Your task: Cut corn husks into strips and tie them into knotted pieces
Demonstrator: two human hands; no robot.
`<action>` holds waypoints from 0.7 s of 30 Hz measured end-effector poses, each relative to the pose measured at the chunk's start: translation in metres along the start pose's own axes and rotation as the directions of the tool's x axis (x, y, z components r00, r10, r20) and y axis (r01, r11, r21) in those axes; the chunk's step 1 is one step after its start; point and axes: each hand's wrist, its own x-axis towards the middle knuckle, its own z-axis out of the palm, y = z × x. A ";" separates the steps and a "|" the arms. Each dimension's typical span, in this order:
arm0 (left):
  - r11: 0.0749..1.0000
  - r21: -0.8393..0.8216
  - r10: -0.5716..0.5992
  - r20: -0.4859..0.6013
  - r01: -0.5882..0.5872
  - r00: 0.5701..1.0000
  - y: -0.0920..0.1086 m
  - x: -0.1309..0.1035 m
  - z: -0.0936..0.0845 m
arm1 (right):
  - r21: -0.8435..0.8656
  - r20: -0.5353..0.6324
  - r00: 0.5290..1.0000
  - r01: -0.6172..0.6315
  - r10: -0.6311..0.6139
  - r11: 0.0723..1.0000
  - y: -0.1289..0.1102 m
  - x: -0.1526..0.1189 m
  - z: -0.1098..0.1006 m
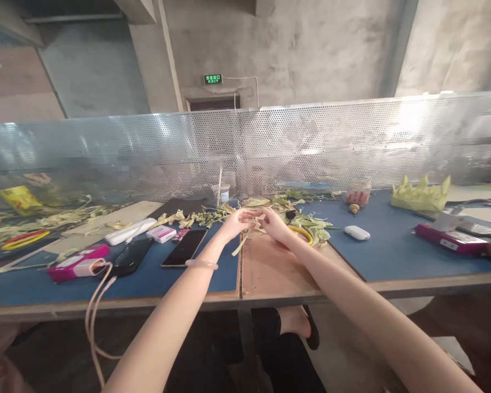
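Observation:
My left hand (236, 224), with a pale bracelet on its wrist, reaches over a heap of green leaves and stems (319, 226). Beside it, almost touching, is my right hand (272, 224). The fingers of both are closed in a pinch around a small pale plant piece (258, 222), mostly covered by the fingertips. Under my hands lies a brown board (265, 267), with leaves strewn over its far part. A yellow-handled tool (303, 234), perhaps scissors, lies partly hidden by leaves and my right forearm.
Left of my hands lie a dark phone (185, 248), small pale buds (207, 218) and a magenta device (78, 263) with cables. A lidded cup (221, 192) stands behind. To the right are a white case (357, 233) and a jar (358, 192). A perforated metal screen (303, 147) closes the back.

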 end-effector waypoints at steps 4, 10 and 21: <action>0.999 -0.026 -0.047 0.001 0.047 0.999 -0.004 0.002 0.002 | -0.036 0.042 0.998 0.043 -0.041 0.998 -0.013 -0.001 -0.003; 0.994 -0.087 -0.073 0.003 0.073 0.997 -0.012 0.004 0.003 | -0.031 0.108 0.992 0.066 -0.062 0.997 -0.019 -0.002 -0.005; 0.958 -0.276 -0.067 0.041 0.076 0.997 -0.004 0.000 -0.001 | 0.291 0.146 0.974 -0.209 0.172 0.934 -0.025 -0.003 -0.004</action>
